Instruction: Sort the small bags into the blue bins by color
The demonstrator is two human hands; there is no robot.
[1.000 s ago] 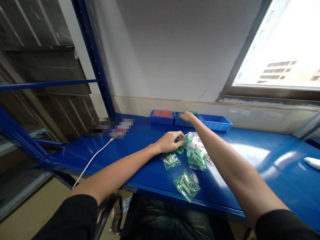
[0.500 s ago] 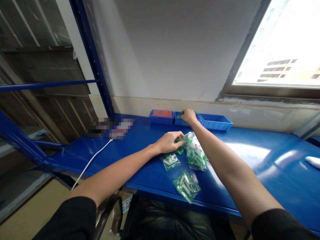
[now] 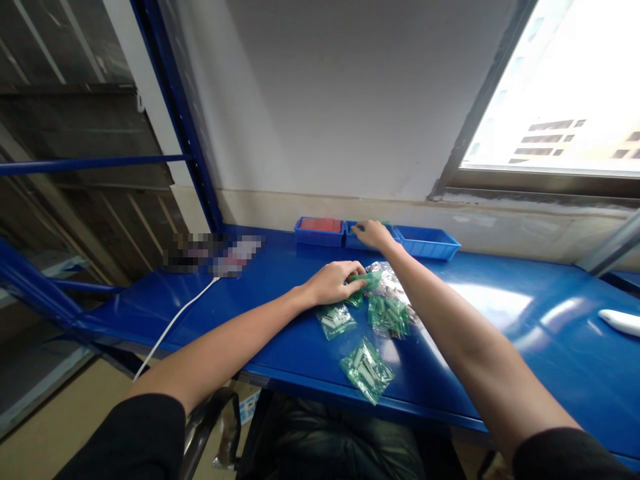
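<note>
My left hand (image 3: 334, 283) is closed on a green-tinted clear plastic bag (image 3: 371, 280), thumb and fingers pinching its left side. My right hand (image 3: 375, 235) reaches over the middle blue bin (image 3: 353, 241), fingers bent down into it. Its fingertips are hidden, so I cannot make out what they touch. A bit of green shows behind that hand. Near my left hand lie small green bags holding white pieces: one bag (image 3: 336, 321) beside the wrist, a heap (image 3: 389, 316) to its right, and another bag (image 3: 367, 371) close to the table's front edge.
A left bin (image 3: 319, 238) with flat red items and a right blue bin (image 3: 427, 242) flank the middle one along the wall. Clear packaging (image 3: 393, 283) lies by my right forearm. A white cable (image 3: 175, 323) crosses the blue table (image 3: 280, 353) at left; a white object (image 3: 620, 321) sits far right.
My right hand has moved slightly lower into the middle bin, with its fingers stretched further left. My left hand keeps its hold on the green bag. The whole view has shifted slightly.
</note>
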